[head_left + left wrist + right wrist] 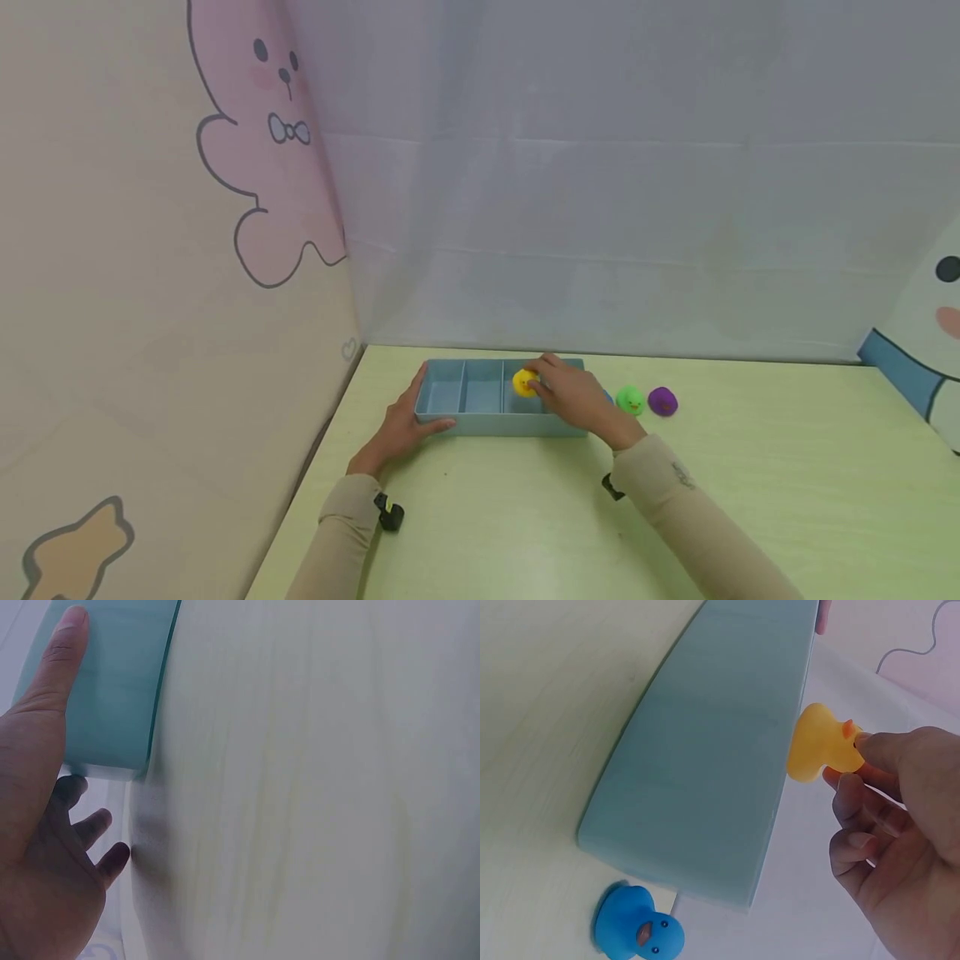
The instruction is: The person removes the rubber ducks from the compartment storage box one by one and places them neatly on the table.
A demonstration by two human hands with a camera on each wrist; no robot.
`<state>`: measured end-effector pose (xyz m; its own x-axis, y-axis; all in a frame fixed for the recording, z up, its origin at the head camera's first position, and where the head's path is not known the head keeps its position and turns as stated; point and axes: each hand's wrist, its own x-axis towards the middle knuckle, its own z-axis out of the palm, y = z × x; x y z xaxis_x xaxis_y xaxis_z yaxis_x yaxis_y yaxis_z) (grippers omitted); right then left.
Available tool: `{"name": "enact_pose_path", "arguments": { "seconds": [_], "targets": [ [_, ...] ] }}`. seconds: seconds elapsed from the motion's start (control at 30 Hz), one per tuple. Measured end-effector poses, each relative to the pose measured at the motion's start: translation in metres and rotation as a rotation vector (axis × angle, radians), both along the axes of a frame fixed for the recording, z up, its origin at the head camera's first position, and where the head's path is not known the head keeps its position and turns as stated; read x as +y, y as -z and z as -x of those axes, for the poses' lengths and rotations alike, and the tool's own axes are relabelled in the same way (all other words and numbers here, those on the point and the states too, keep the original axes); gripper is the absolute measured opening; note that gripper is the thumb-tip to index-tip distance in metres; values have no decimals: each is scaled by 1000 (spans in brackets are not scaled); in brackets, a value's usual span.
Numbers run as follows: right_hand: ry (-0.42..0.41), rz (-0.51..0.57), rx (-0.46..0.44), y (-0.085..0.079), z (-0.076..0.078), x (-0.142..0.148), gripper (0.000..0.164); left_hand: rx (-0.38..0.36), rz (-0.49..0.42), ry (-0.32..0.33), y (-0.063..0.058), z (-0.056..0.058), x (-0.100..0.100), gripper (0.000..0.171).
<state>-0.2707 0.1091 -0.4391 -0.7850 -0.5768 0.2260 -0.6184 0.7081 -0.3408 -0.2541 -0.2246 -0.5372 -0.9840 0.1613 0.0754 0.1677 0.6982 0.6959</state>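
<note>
A light blue divided box (486, 425) with several compartments sits near the back of the table. My left hand (401, 427) holds its left end, thumb (64, 656) flat on the front wall and fingers round the side. Between thumb and fingers, my right hand (573, 396) pinches a yellow toy duck (814, 742) by its head. In the head view the duck is over the third compartment from the left; in the right wrist view its body shows at the box's rim. The right hand and forearm hide much of the rightmost compartment.
A blue toy duck (634, 922) stands just off the box's right end, mostly hidden by my hand in the head view. Beside it on the right are a green toy duck (631, 400) and a purple one (663, 402). A grey curtain (600, 250) hangs behind the table.
</note>
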Motion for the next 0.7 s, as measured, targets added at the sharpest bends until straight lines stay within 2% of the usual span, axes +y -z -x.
{"name": "enact_pose_path", "arguments": {
  "seconds": [0.5,0.7],
  "targets": [
    [35,17,53,-2,-2,31,33,-46,-13,-8,-2,0,-1,118],
    [51,11,49,-7,-2,48,32,-18,-13,-1,1,2,-2,117]
  ]
}}
